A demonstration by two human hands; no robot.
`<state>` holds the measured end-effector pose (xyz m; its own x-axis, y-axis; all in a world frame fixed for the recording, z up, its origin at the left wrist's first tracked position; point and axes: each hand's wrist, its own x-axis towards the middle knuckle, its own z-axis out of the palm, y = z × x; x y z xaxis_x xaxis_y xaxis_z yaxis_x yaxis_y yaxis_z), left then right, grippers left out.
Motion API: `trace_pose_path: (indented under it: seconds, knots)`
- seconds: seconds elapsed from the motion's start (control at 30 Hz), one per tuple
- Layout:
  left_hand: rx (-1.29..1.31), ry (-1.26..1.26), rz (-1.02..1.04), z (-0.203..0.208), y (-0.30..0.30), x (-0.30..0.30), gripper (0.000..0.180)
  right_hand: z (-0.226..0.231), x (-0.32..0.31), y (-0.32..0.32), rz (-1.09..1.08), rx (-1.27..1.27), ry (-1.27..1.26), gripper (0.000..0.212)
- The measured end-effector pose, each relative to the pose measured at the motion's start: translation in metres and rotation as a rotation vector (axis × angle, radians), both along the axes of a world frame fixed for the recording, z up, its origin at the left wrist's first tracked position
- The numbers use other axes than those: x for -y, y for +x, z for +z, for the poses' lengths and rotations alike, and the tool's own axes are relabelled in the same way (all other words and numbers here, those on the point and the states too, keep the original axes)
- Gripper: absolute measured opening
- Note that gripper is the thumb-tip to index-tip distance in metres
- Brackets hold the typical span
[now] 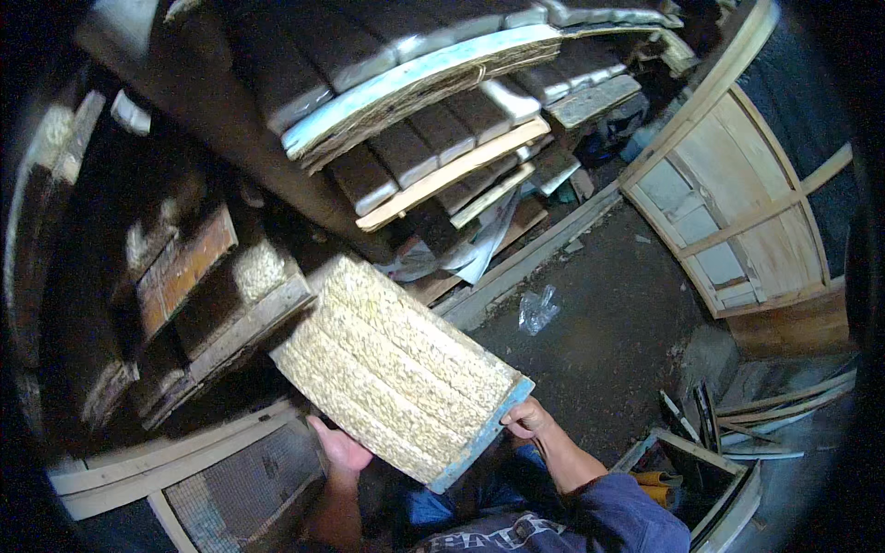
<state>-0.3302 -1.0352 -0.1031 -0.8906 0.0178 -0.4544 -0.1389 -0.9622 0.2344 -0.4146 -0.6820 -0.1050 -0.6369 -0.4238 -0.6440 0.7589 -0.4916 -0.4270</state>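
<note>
A rectangular slab [392,364], pale yellow and rough like pressed chips, with shallow grooves along its length, is held tilted in front of me. Its near right end has a light-blue edge strip [479,438]. My right hand [525,417] grips that end at the corner, thumb on the upper side. At the near left long edge, my left hand [343,449] supports the slab from beneath with its thumb sticking out; its other fingers are hidden under the slab. The slab's far left corner is close to a wooden ledge [249,323].
Shelves of dark, white-ended blocks [406,152] on boards stand ahead. On the left are more boards and pale chunks [261,270]. Clear plastic [537,309] lies on the dark floor. A wooden-framed door [737,203], an open box [691,470] and a mesh frame [240,484] surround me.
</note>
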Motion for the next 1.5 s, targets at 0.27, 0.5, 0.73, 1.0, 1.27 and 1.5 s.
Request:
trace_pose_path:
  seconds: [0.27, 0.5, 0.73, 1.0, 1.27, 1.5]
  knots:
    - [0.249, 0.155, -0.149, 0.036, 0.037, -0.074, 0.080, -0.010, -0.119, 0.030, 0.103, 0.026, -0.051, 0.080]
    - [0.283, 0.191, -0.354, 0.062, 0.058, -0.143, 0.067, 0.020, -0.191, 0.047, 0.025, -0.071, -0.116, 0.076]
    - [0.336, 0.310, -0.538, 0.074, 0.055, -0.197, 0.060, 0.012, -0.286, 0.097, -0.023, 0.025, 0.034, 0.072]
    - [0.363, 0.329, -0.765, 0.093, 0.017, -0.246, 0.054, 0.026, -0.369, 0.166, -0.168, 0.071, 0.226, 0.076]
    - [0.388, 0.403, -1.040, 0.105, -0.015, -0.298, 0.047, 0.096, -0.400, 0.176, -0.293, 0.094, 0.379, 0.079]
    - [0.295, 0.497, -1.374, 0.094, -0.034, -0.360, 0.051, 0.122, -0.444, 0.173, -0.389, 0.036, 0.351, 0.079]
